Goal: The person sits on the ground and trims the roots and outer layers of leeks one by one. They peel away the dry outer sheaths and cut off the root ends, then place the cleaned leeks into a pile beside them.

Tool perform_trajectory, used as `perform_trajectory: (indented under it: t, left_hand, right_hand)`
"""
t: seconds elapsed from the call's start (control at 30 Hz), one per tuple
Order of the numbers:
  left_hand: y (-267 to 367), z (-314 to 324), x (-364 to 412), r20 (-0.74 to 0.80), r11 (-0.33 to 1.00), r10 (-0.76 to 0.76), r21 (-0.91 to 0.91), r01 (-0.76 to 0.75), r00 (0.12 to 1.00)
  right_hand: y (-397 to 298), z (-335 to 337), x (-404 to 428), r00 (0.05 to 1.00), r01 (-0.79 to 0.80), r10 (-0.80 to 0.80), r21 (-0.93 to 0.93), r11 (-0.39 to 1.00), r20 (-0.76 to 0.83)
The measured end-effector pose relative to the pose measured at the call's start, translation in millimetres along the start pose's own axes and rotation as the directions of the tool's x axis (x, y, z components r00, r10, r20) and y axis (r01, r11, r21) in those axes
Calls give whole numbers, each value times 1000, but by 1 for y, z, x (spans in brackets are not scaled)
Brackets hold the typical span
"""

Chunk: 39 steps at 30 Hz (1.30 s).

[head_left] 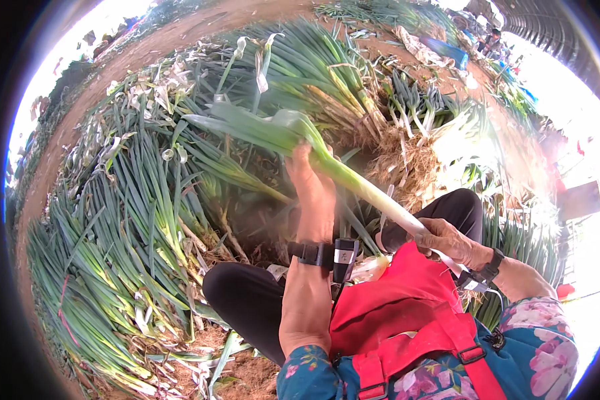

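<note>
A long green onion [367, 195] slants across the middle of the view, its leaves to the upper left and its white end by my lap. My left hand [311, 182] holds it where the green leaves begin, thumb up along the near side. The white stalk is gripped by my right hand [447, 240], between thumb and fingers. The stalk's lower end passes below that hand, over the edge of the red apron [395, 305]. Under the stalk, another pale onion base [375, 267] lies between my legs, partly hidden by my left wrist strap and the apron.
Heaped green onions [145, 200] cover the ground on the left. Ahead lies another bundle [300, 75], with shaggy roots [405, 160] beside it. Smaller stalks [420, 102] sit behind these. Blue plastic [445, 50] and a person [490, 42] appear at the far right.
</note>
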<state>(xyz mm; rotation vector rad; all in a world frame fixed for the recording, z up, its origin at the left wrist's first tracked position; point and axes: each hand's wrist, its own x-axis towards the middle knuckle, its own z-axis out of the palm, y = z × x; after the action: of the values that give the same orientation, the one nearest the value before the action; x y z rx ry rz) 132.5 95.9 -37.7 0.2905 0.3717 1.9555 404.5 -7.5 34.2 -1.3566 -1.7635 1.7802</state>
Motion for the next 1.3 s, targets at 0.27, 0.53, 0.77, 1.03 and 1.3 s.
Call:
perform_trajectory:
  t: [0.27, 0.53, 0.77, 1.03, 1.3]
  left_hand:
    - [13, -22, -5, -29, 962, -173, -220, 163, 984]
    - [-17, -7, -18, 27, 968, -175, -176, 177, 984]
    - [-15, -4, -15, 47, 926, -241, -288, 244, 969]
    - [-6, -5, -16, -173, 966, -221, -173, 191, 960]
    - [-5, -6, -17, -161, 963, -223, -193, 191, 961]
  right_hand:
    - [-22, -21, 3, 877, 12, -358, -730, 683, -320]
    - [-7, -20, 10, 931, -20, -254, -727, 686, -264]
    - [-22, -2, -8, 975, -223, 224, -182, 958, -16]
    - [2, 1, -14, 972, -85, -27, -460, 884, -232]
    - [20, 19, -18, 951, -110, -60, -514, 850, -303]
